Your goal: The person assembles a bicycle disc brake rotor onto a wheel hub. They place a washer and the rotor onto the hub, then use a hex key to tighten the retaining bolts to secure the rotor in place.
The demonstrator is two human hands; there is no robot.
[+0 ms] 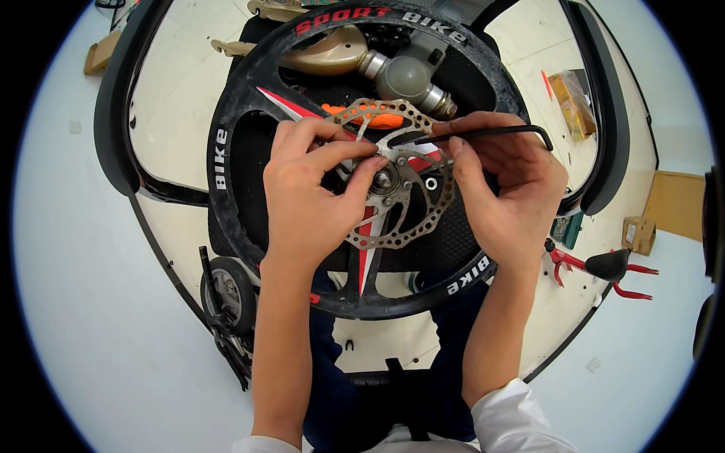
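Observation:
My right hand (513, 181) is closed around a black hex key (506, 130). Its bent short end sticks out to the right, and its long arm points left at the inner part of a silver brake disc (365, 241). On the disc's upper left, my left hand (313, 177) pinches thumb and forefinger together beside the key's tip; what they hold, if anything, is too small to make out. The disc sits at the hub of a black bike wheel (408, 305) with red and white spoke markings. A small metal ring (431, 183) shows right of the hub.
The wheel lies flat on a black seat between two curved black armrests (119, 113). Beyond the hands sits a grey-gold jointed device (325, 54), with an orange object (377, 119) nearer. A small wheel (226, 294) is at left; a red-handled tool (596, 266) and cardboard box (639, 235) at right.

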